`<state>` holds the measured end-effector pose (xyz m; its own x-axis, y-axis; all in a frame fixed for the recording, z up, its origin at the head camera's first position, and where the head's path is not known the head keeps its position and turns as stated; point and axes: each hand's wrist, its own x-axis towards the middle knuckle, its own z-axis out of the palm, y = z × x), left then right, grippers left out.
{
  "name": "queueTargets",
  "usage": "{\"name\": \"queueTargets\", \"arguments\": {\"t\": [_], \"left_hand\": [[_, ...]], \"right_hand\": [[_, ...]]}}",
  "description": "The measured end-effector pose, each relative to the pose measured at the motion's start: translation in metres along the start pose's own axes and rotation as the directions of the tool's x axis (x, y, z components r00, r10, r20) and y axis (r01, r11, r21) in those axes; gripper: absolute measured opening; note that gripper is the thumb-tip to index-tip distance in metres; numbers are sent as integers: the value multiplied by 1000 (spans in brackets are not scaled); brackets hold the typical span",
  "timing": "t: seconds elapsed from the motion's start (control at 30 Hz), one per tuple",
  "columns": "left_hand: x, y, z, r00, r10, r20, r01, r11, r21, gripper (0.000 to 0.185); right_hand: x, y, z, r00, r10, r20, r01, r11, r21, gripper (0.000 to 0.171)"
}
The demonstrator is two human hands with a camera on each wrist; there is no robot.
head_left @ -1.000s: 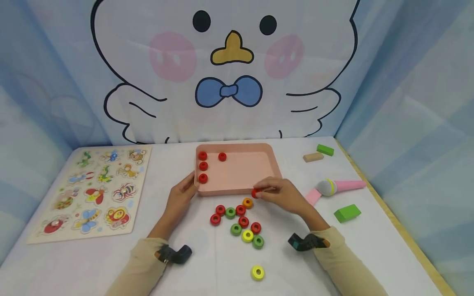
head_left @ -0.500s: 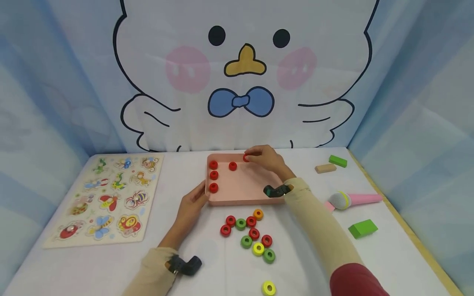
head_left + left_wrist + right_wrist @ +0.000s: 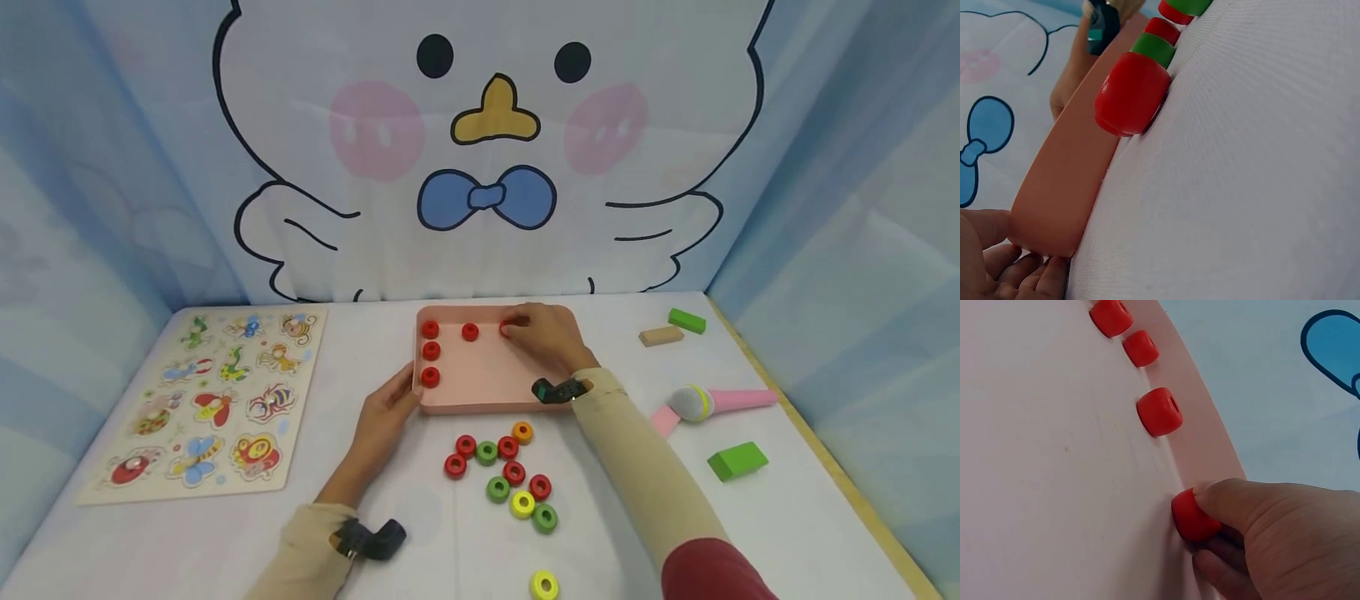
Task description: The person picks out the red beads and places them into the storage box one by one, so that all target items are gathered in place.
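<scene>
A pink tray (image 3: 487, 367) sits mid-table with red rings along its left and far sides (image 3: 431, 330). My right hand (image 3: 542, 335) reaches into the tray's far side and pinches a red ring (image 3: 1191, 517) against the tray floor by the far wall (image 3: 1197, 425); another red ring (image 3: 1159, 411) lies just left of it. My left hand (image 3: 386, 408) holds the tray's near-left corner (image 3: 1047, 231), fingers curled round its rim. A cluster of red, green, yellow and orange rings (image 3: 502, 471) lies in front of the tray.
An animal peg puzzle board (image 3: 217, 400) lies at the left. A lone yellow ring (image 3: 543, 585) sits near the front. Right of the tray are a toy microphone (image 3: 712, 402), green blocks (image 3: 738, 461) (image 3: 686, 320) and a tan block (image 3: 661, 336). Fabric walls surround the table.
My right hand carried a red ring from the tray's near edge to its far side and lowered it onto the tray floor. The left hand stayed on the tray corner.
</scene>
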<state>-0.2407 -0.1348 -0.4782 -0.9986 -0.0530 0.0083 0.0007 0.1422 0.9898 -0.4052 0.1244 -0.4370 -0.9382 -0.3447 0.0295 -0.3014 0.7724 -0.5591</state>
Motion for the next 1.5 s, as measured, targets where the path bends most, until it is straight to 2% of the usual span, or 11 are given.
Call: {"name": "queueTargets", "arguments": {"t": [0.2, 0.4, 0.5, 0.67, 0.77, 0.93, 1.1, 1.23, 1.33, 1.43, 1.5], "left_hand": [[-1, 0, 3, 999, 40, -6, -40, 999, 10, 53], [-1, -3, 8, 1000, 21, 14, -21, 999, -30, 53], [-1, -4, 9, 1000, 23, 21, -22, 999, -30, 53], [-1, -2, 7, 1000, 15, 22, -16, 1000, 9, 54], [0, -3, 6, 1000, -6, 21, 5, 1000, 24, 55], [1, -5, 5, 999, -26, 25, 25, 999, 28, 55], [1, -2, 2, 999, -25, 26, 24, 999, 34, 55], [1, -1, 0, 999, -16, 29, 15, 999, 49, 56], [2, 0, -1, 1000, -9, 24, 8, 999, 49, 55], [2, 0, -1, 1000, -7, 19, 6, 999, 36, 55], [2, 0, 0, 1000, -13, 26, 13, 999, 32, 55]], "right_hand": [[-4, 3, 1, 1000, 10, 14, -11, 997, 73, 27], [-10, 13, 1, 1000, -9, 13, 8, 998, 64, 34], [-19, 11, -5, 999, -14, -33, 16, 999, 43, 36], [-38, 3, -14, 987, -124, -102, 134, 986, 97, 34], [-57, -1, -15, 972, -200, -127, 216, 966, 138, 32], [-105, -4, -12, 944, -285, -166, 306, 945, 119, 28], [-161, 0, -6, 889, -422, -175, 443, 891, 101, 28], [-196, 7, 2, 866, -490, -102, 501, 845, 189, 31], [-212, 10, 10, 850, -526, -20, 511, 816, 271, 31], [-221, 11, 18, 835, -550, 22, 522, 804, 286, 32], [-224, 12, 24, 838, -545, 25, 519, 810, 275, 32]]}}
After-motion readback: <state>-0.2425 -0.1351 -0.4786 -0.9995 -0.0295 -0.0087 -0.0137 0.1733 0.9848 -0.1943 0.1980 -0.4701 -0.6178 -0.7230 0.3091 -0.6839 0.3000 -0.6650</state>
